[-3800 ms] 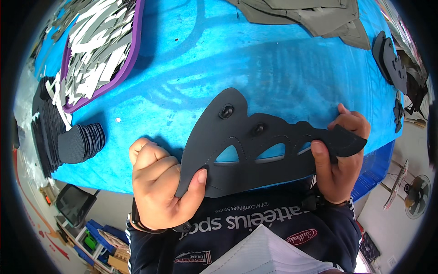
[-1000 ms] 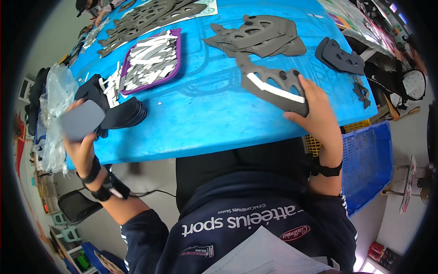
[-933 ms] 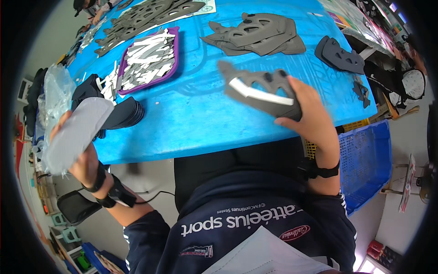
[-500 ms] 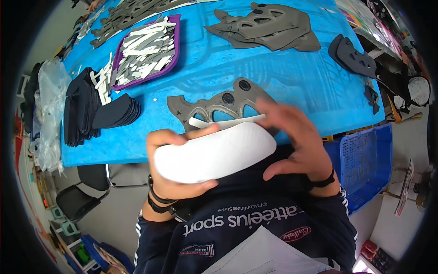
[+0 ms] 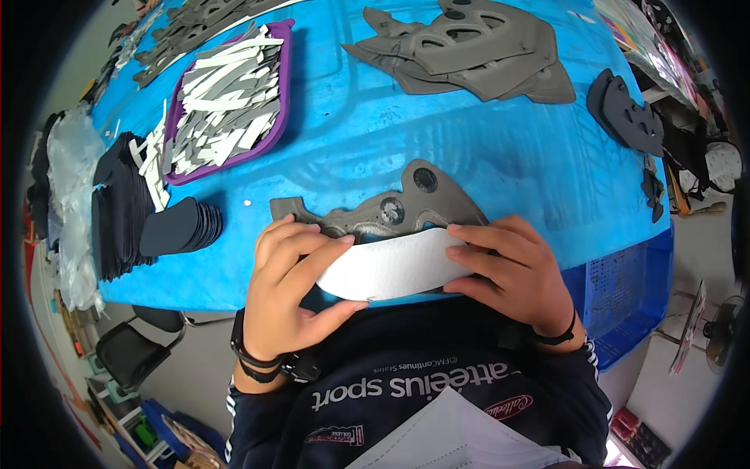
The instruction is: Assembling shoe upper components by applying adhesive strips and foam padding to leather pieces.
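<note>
A white, oval, smooth-faced pad (image 5: 394, 267) is gripped at both ends, at the near edge of the table. My left hand (image 5: 287, 285) holds its left end, fingers on the upper edge and thumb along the lower one. At the other end, my right hand (image 5: 517, 273) has its fingers and thumb closed on the pad. Behind it lies a grey-brown moulded foam piece (image 5: 457, 202) with cut-out openings and two round dark discs. The pad covers this piece's near part, and my left fingertips reach its left end.
On the blue-covered table (image 5: 336, 156), a purple tray (image 5: 283, 94) holds white and grey strips. Black oval pads (image 5: 176, 228) are stacked at the left. More grey foam pieces (image 5: 484, 59) lie at the back, dark ones (image 5: 625, 113) at the right. A blue crate (image 5: 625, 281) stands below the right edge.
The white pad has moved forward and lower onto the foam piece's near edge. My right hand, open before, now grips its right end. The thin white strip behind the pad no longer shows.
</note>
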Demonstrator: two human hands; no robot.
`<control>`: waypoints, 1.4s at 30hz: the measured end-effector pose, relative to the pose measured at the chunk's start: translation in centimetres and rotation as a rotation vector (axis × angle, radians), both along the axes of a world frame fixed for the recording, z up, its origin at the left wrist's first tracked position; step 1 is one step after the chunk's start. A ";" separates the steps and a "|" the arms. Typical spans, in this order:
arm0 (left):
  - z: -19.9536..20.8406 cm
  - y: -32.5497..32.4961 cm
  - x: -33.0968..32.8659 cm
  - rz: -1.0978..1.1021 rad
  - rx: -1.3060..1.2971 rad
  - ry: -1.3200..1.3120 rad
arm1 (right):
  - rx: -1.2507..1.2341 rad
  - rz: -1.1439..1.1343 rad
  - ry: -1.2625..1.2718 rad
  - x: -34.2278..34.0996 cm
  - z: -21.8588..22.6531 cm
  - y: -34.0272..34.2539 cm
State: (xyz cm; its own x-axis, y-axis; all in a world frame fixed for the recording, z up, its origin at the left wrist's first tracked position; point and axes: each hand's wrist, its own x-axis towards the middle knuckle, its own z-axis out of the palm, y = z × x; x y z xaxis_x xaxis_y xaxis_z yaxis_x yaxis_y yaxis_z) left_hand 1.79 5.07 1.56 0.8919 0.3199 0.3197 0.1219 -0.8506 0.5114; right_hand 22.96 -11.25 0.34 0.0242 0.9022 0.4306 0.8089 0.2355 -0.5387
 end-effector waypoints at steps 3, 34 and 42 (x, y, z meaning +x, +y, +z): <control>0.0 -0.1 0.0 0.062 -0.096 -0.010 | -0.029 -0.049 -0.046 -0.4 0.0 0.3; -0.3 0.3 0.0 0.103 -0.155 0.022 | -0.054 -0.089 -0.116 -0.6 -0.3 0.5; -0.4 0.2 0.0 0.122 -0.167 0.007 | -0.082 -0.110 -0.137 -0.8 -0.2 0.5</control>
